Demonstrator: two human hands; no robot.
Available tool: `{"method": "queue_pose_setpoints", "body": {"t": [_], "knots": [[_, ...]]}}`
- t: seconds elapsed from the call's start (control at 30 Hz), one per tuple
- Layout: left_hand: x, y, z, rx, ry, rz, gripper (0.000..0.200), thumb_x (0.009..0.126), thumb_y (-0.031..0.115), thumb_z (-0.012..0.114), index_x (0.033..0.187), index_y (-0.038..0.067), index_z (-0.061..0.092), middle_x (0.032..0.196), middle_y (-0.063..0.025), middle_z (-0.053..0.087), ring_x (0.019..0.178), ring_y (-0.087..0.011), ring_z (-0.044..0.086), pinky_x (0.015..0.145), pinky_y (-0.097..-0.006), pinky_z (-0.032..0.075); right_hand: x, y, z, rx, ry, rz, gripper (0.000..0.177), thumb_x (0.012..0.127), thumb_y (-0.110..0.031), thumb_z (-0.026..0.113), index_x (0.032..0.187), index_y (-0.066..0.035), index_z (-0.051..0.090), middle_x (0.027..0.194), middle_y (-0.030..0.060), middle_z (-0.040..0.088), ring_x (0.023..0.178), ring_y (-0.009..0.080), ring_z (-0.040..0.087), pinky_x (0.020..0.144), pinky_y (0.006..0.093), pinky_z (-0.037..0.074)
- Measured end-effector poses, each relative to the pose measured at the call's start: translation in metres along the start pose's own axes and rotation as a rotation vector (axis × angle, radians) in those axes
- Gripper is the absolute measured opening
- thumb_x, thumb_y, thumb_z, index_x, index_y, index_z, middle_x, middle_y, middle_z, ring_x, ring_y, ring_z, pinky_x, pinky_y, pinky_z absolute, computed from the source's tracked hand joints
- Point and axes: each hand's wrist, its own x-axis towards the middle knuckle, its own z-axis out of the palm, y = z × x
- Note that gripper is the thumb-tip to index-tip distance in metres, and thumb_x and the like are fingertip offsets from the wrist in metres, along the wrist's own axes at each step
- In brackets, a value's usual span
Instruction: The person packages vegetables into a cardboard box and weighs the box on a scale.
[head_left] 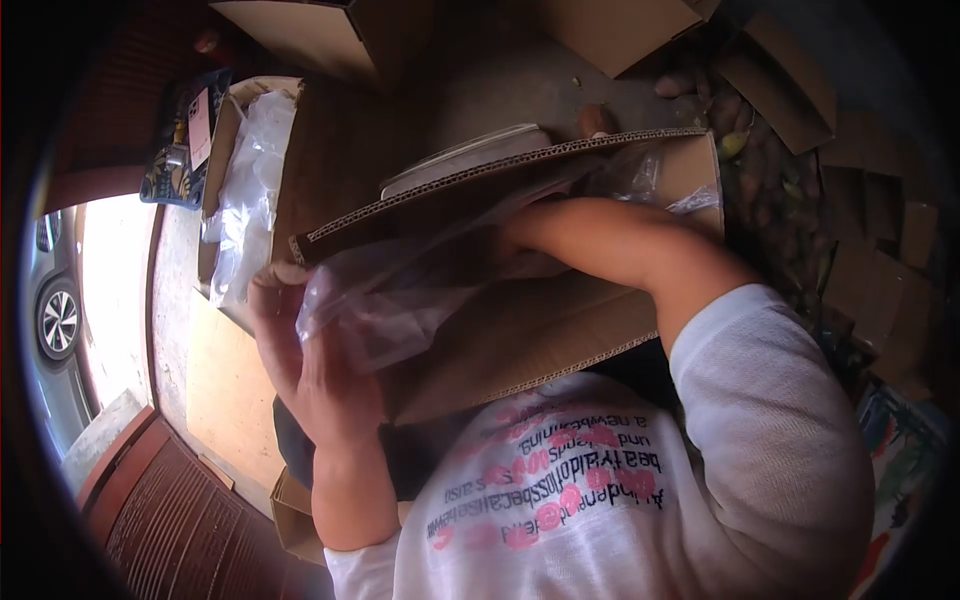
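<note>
An open cardboard box [560, 340] stands right in front of me, with a clear plastic liner [400, 300] spread across its inside. At the left end of the box, my left hand [325, 375] pinches the liner, its fingertips against the box corner. My right hand [505, 245] reaches down into the box from the right, and its fingers are hidden by plastic and shadow. More clear plastic bunches up at the box's right end.
Another cardboard box [290, 130] with clear plastic inside stands to the left. Behind my box lies a pale flat-lidded container [465, 160]. Roundish produce [765, 190] is heaped on the right, beside cardboard pieces [880, 300]. A car [60, 320] shows through the doorway.
</note>
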Motion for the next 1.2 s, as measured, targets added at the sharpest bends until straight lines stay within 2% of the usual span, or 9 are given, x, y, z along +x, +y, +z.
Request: {"method": "queue_pose_setpoints", "body": {"t": [0.3,0.37,0.47,0.7,0.77,0.8,0.87,1.0,1.2], "knots": [[0.013,-0.006,-0.025,0.322,-0.172,0.061,0.042,0.071,0.001,0.056,0.113,-0.004,0.056,0.104,-0.0125,0.060,0.094,-0.0173,0.059,0.084,-0.0271,0.046,-0.008,-0.005,-0.018,-0.073,-0.142,-0.145,0.044,0.090,-0.033,0.047,0.123,-0.005,0.054,0.124,0.0137,0.056,0.113,0.0287,0.052,0.097,0.0389,0.039],[0.021,-0.003,-0.046,0.156,-0.250,-0.047,0.039,0.084,-0.005,0.055,0.122,-0.004,0.048,0.115,-0.0161,0.056,0.101,-0.0209,0.059,0.088,-0.0326,0.050,-0.062,0.001,-0.052,-0.003,-0.145,-0.343,0.045,0.090,-0.034,0.047,0.124,-0.005,0.053,0.124,0.0138,0.055,0.114,0.0287,0.052,0.097,0.0386,0.039],[0.026,0.003,-0.060,0.129,-0.202,-0.155,0.050,0.079,-0.013,0.053,0.126,-0.007,0.040,0.109,-0.0194,0.055,0.097,-0.0229,0.060,0.083,-0.0307,0.052,-0.208,0.045,-0.071,0.365,0.468,-0.632,0.042,0.091,-0.030,0.049,0.122,-0.004,0.054,0.115,0.0135,0.060,0.108,0.0280,0.056,0.091,0.0379,0.043],[0.046,0.004,-0.109,-0.296,-0.336,-0.413,0.039,0.088,0.001,0.051,0.125,-0.006,0.042,0.109,-0.0171,0.055,0.093,-0.0214,0.056,0.084,-0.0308,0.048,-0.491,0.103,0.097,1.089,1.173,0.374,0.050,0.093,-0.024,0.052,0.137,-0.004,0.036,0.125,0.0147,0.051,0.109,0.0226,0.054,0.093,0.0378,0.044],[0.030,0.007,-0.083,0.682,-0.194,-0.068,0.036,0.088,0.002,0.050,0.123,-0.005,0.045,0.108,-0.0174,0.055,0.092,-0.0209,0.055,0.081,-0.0293,0.048,-0.501,0.112,0.191,1.228,1.304,0.706,0.051,0.091,-0.029,0.056,0.134,-0.005,0.041,0.122,0.0127,0.054,0.107,0.0209,0.055,0.089,0.0340,0.046],[0.037,0.007,-0.088,0.412,-0.286,-0.145,0.036,0.088,0.002,0.051,0.123,-0.005,0.045,0.109,-0.0175,0.054,0.092,-0.0207,0.054,0.079,-0.0285,0.047,-0.497,0.129,0.253,1.226,1.417,0.823,0.051,0.089,-0.033,0.058,0.130,-0.005,0.047,0.119,0.0108,0.057,0.105,0.0186,0.057,0.086,0.0292,0.048],[0.050,0.005,-0.099,-0.132,-0.406,-0.376,0.036,0.088,0.002,0.051,0.123,-0.004,0.045,0.111,-0.0179,0.052,0.091,-0.0203,0.051,0.074,-0.0271,0.047,-0.493,0.133,0.323,1.384,1.144,1.104,0.058,0.088,-0.030,0.060,0.136,-0.005,0.039,0.134,0.0138,0.046,0.116,0.0236,0.051,0.095,0.0340,0.043],[0.027,0.002,-0.067,0.202,-0.018,-0.109,0.033,0.088,0.004,0.055,0.118,-0.005,0.045,0.112,-0.0155,0.047,0.088,-0.0191,0.049,0.079,-0.0269,0.046,-0.436,0.169,0.441,0.833,0.489,1.439,0.070,0.085,-0.028,0.061,0.142,-0.006,0.026,0.144,0.0170,0.032,0.130,0.0329,0.034,0.106,0.0385,0.032],[0.031,-0.006,-0.076,0.166,0.033,-0.133,0.035,0.088,0.005,0.057,0.120,-0.002,0.044,0.110,-0.0117,0.050,0.091,-0.0185,0.050,0.085,-0.0292,0.045,-0.402,0.152,0.404,0.887,0.153,1.633,0.072,0.084,-0.017,0.059,0.142,-0.011,0.017,0.145,0.0144,0.026,0.128,0.0349,0.035,0.096,0.0443,0.043]]}}
